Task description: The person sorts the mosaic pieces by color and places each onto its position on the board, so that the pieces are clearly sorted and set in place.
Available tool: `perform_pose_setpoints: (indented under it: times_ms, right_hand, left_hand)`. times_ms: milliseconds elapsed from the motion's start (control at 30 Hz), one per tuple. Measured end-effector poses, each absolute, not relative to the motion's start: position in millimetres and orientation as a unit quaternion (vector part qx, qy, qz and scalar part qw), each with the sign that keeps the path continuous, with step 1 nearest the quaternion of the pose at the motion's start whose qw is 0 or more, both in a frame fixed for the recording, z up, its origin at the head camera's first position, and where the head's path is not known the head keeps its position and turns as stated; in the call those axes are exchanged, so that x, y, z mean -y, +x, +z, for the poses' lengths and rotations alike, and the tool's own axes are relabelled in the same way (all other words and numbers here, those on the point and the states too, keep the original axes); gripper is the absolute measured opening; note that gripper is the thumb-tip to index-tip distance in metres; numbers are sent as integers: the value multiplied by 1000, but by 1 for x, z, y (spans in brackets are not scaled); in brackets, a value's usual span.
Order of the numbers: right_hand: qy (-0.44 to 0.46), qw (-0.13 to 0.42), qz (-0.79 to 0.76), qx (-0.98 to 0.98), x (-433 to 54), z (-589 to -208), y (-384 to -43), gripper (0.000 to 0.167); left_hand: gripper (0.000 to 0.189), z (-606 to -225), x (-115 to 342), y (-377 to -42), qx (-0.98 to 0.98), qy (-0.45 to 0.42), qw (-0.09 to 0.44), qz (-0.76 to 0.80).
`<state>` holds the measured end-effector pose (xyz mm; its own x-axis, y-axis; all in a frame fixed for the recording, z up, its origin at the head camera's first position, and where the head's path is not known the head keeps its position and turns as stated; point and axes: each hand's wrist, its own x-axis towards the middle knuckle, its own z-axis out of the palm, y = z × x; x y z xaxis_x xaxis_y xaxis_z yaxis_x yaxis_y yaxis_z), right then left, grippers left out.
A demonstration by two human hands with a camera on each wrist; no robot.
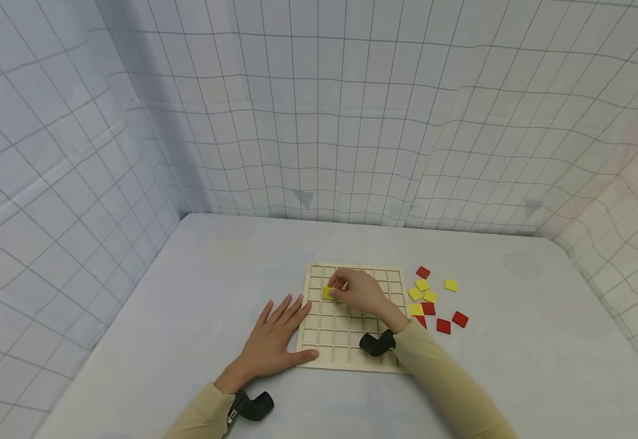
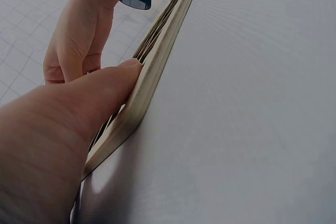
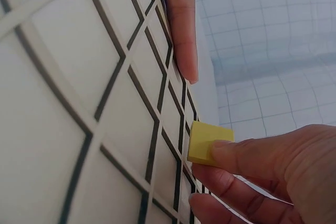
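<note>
A cream board (image 1: 347,369) with a raised grid of square cells lies flat on the table. My right hand (image 1: 360,291) pinches a yellow square tile (image 3: 202,142) between thumb and fingers, close over the cells in the upper left part of the board. With fingers spread and straight, my left hand (image 1: 269,344) rests at the board's left edge. Its thumb (image 2: 118,80) lies on the board's near left corner, and a fingertip reaches the left rim in the right wrist view.
Loose yellow tiles (image 1: 451,285) and red tiles (image 1: 460,319) lie scattered on the white table (image 1: 516,366) to the right of the board, some overlapping. Gridded white curtains (image 1: 319,122) enclose the back and sides. Black wrist cameras (image 1: 376,344) sit on both wrists.
</note>
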<state>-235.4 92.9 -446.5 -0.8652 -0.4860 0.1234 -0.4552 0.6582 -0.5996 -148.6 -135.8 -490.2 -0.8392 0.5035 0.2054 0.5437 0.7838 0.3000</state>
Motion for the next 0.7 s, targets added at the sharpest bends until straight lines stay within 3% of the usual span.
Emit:
perform_pose_setpoints:
  times_ms: [700]
  right_hand:
    - [-236,25,-288,-928,-87,-446,-234,9]
  left_hand:
    - [91,-491,136,-148,945,-274,47,-169]
